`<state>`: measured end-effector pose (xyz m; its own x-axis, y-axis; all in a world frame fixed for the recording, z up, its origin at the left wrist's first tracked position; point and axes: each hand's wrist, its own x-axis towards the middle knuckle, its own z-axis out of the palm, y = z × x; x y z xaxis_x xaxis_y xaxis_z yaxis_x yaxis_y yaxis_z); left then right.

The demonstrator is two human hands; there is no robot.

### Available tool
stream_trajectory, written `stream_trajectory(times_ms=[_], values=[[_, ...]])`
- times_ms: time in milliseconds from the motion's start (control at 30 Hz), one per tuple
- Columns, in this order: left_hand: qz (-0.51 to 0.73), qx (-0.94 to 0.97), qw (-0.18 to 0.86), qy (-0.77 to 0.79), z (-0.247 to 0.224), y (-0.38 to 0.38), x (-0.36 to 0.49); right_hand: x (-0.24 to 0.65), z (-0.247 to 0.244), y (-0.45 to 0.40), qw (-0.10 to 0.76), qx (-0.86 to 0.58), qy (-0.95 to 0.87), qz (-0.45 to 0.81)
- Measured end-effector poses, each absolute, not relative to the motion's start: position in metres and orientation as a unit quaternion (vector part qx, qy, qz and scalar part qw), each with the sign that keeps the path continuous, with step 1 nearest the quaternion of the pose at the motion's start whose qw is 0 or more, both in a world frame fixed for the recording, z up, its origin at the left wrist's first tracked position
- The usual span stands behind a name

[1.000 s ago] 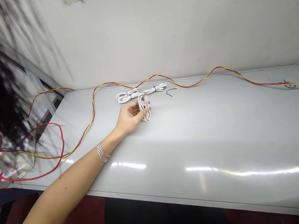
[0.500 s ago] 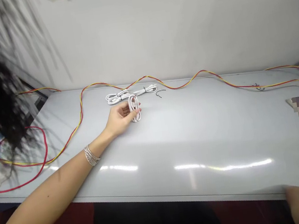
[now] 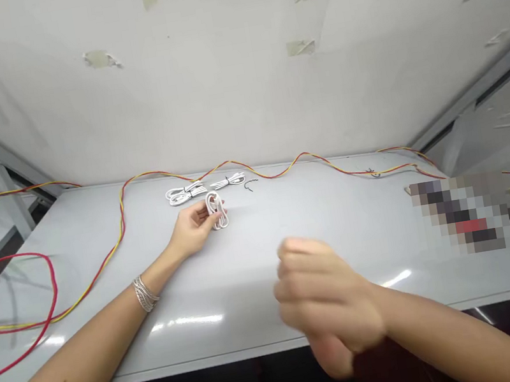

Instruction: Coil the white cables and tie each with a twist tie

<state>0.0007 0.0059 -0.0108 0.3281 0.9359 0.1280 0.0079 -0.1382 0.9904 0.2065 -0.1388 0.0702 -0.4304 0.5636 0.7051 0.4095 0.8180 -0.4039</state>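
My left hand (image 3: 192, 230) is closed on a coiled white cable (image 3: 215, 205), pinching it upright between thumb and fingers just over the table. Behind it lie a white cable bundle (image 3: 185, 193) and another white bundle (image 3: 230, 180), both bound with black ties. A thin black tie (image 3: 249, 185) sits loose to their right. My right hand (image 3: 326, 292) hovers above the table's front part, fingers curled into a fist and slightly blurred. Its palm side is hidden, so I cannot see whether anything is inside.
A twisted red and yellow wire (image 3: 226, 163) snakes along the back of the grey table (image 3: 247, 263). At the left a red cable (image 3: 53, 281) loops over the tabletop. A pixelated object (image 3: 462, 213) lies at the right. Behind rises a white wall (image 3: 231, 104) with tape scraps.
My right hand has come up from the lower right corner to above the table, curled closed. My left hand still holds the coiled cable. The view has shifted, and the dark hair at left is gone.
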Motion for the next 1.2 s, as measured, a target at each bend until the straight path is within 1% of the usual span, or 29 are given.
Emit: stream_trajectory(times_ms=[67, 133, 200, 233, 267, 333, 400, 567, 767, 867, 967, 1200], values=[[0.435, 0.622, 0.533, 0.374, -0.010, 0.006, 0.000, 0.191, 0.062, -0.105, 0.513, -0.311, -0.788, 0.139], [0.433, 0.625, 0.536, 0.368, -0.009, 0.007, -0.001, 0.178, 0.046, -0.067, 0.574, -0.422, -0.668, 0.215], [0.435, 0.624, 0.532, 0.372, -0.009, 0.008, -0.002, 0.171, 0.027, -0.033, 0.609, -0.510, -0.548, 0.260], [0.437, 0.624, 0.526, 0.378, -0.009, 0.009, -0.002, 0.171, 0.018, -0.021, 0.616, -0.532, -0.515, 0.269], [0.439, 0.625, 0.519, 0.383, -0.009, 0.009, -0.002, 0.172, 0.009, -0.011, 0.613, -0.544, -0.504, 0.273], [0.445, 0.627, 0.507, 0.390, -0.010, 0.011, -0.002, 0.176, -0.006, 0.000, 0.566, -0.556, -0.526, 0.307], [0.449, 0.631, 0.497, 0.391, -0.011, 0.012, -0.001, 0.180, -0.015, 0.002, 0.541, -0.543, -0.551, 0.329], [0.458, 0.640, 0.477, 0.391, -0.013, 0.016, 0.000, 0.178, -0.017, -0.001, 0.510, -0.491, -0.612, 0.351], [0.472, 0.654, 0.450, 0.383, -0.018, 0.020, 0.000, 0.176, -0.020, 0.001, 0.444, -0.493, -0.680, 0.312], [0.470, 0.659, 0.446, 0.382, -0.018, 0.022, 0.000, 0.176, -0.023, 0.004, 0.446, -0.485, -0.691, 0.297], [0.452, 0.657, 0.467, 0.380, -0.014, 0.027, 0.001, 0.175, -0.026, 0.008, 0.459, -0.482, -0.685, 0.296], [0.416, 0.676, 0.487, 0.366, 0.000, 0.045, 0.011, 0.173, -0.029, 0.017, 0.474, -0.506, -0.658, 0.294]])
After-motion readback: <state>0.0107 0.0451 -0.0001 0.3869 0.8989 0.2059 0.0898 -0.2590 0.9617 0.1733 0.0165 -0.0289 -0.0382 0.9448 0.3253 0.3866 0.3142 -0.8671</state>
